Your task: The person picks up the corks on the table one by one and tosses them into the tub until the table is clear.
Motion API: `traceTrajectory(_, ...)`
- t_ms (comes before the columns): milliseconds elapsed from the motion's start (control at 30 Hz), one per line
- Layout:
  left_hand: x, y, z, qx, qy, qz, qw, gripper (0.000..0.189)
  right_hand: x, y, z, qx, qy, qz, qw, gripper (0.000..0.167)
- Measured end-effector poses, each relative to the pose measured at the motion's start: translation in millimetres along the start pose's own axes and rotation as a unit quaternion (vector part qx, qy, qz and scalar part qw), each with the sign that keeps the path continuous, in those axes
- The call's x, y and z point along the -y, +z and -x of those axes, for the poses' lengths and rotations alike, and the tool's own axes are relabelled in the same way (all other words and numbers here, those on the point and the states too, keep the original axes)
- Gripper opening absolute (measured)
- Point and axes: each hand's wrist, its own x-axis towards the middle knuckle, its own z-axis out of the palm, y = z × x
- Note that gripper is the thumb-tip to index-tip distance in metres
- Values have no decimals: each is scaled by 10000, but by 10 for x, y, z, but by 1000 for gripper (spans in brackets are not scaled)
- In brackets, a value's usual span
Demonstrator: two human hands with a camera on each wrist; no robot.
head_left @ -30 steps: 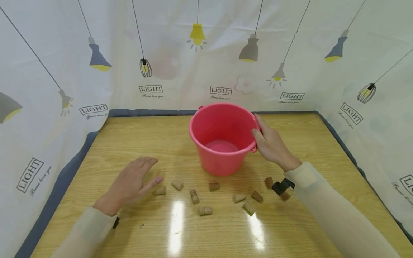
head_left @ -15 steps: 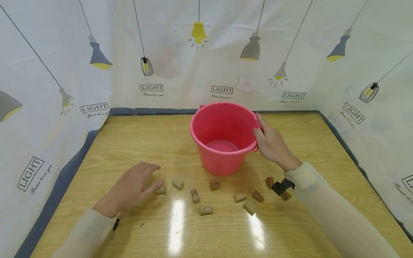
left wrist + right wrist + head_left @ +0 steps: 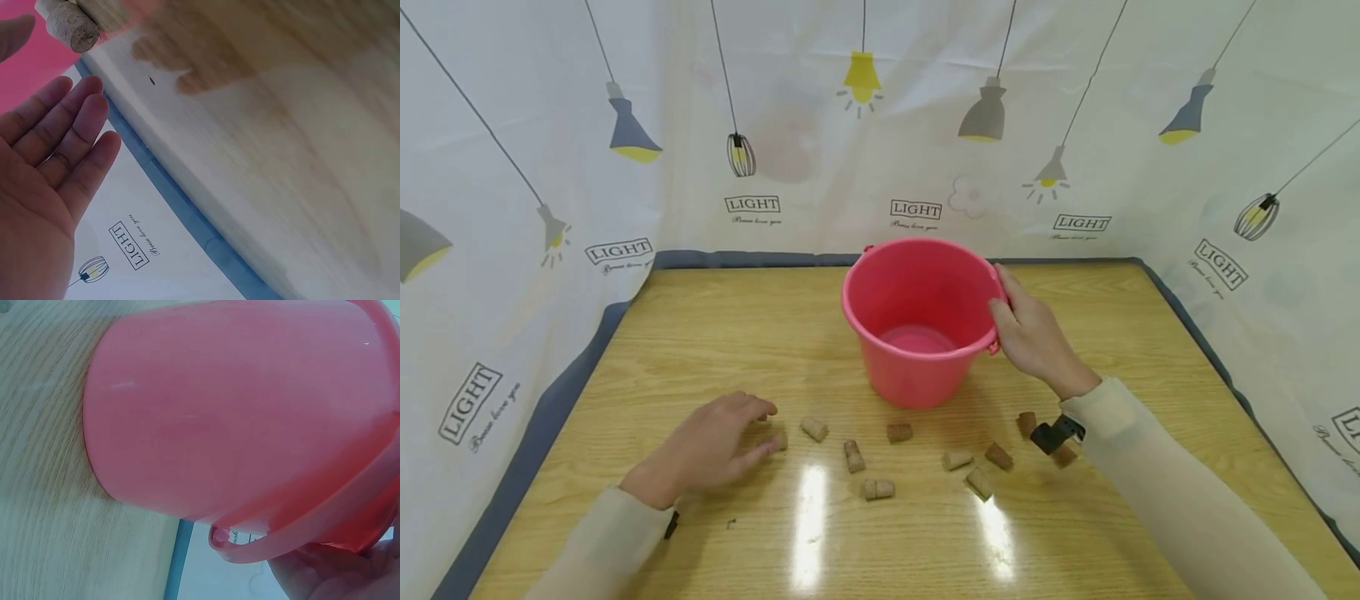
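A pink bucket point(image 3: 917, 379) stands upright at the middle of the wooden table, with nothing visible inside. My right hand point(image 3: 1036, 337) grips its rim on the right side; in the right wrist view the bucket's handle point(image 3: 325, 515) hangs down along the wall near the fingers point(image 3: 312, 569). Low over the table to the left, my left hand point(image 3: 711, 442) has its thumb and fingers spread around a wine cork point(image 3: 781, 440), which is partly hidden behind the thumb. In the left wrist view that hand's fingers point(image 3: 81, 131) are extended, with a gap between them and the cork point(image 3: 72, 28).
Several more corks lie scattered before the bucket, among them a pale cork point(image 3: 813, 428), a two-toned cork point(image 3: 853, 456) and a darker cork point(image 3: 997, 455). One brown cork point(image 3: 1063, 455) is partly covered by the right wrist strap point(image 3: 1054, 435). A lamp-printed curtain point(image 3: 820, 167) surrounds the table point(image 3: 737, 317).
My left hand has lowered and come slightly nearer, with its thumb and fingers now around the leftmost cork. The right hand and the bucket have stayed in place.
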Motion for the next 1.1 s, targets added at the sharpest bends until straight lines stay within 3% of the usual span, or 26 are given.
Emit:
traceTrajectory(733,-18,56,4,321,142,100,9993,14,-3,-5,-11,37,60,74,9999,60)
traceTrajectory(967,-29,57,-3,293,188,120,9993,11,-1,-12,-11,30,22,81,10000,59)
traceTrajectory(1100,-30,51,-8,115,241,45,9996,12,-4,-14,-6,46,27,58,10000,59)
